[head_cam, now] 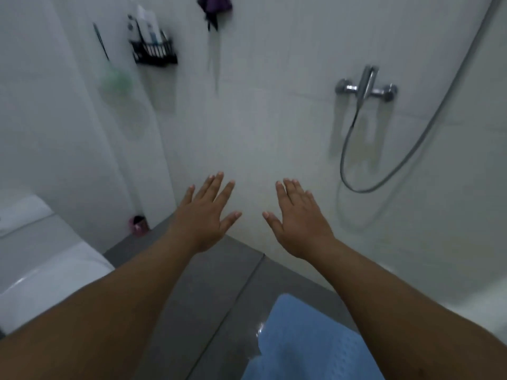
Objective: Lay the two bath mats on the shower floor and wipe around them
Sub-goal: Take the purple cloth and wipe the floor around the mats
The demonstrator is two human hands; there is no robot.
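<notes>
A blue bath mat (307, 344) lies flat on the grey shower floor (214, 305) near the bottom of the view, partly behind my right forearm. Only this one mat shows. My left hand (204, 215) and my right hand (297, 220) are both stretched forward above the floor, palms down, fingers straight and spread. Neither hand holds or touches anything. No cloth is in view.
White tiled walls close in ahead and at the right. A chrome mixer tap (366, 87) with a looping hose (384, 171) hangs on the right. A black caddy (155, 52) with bottles and a green sponge (116, 80) hang upper left. A white toilet (41, 259) stands left.
</notes>
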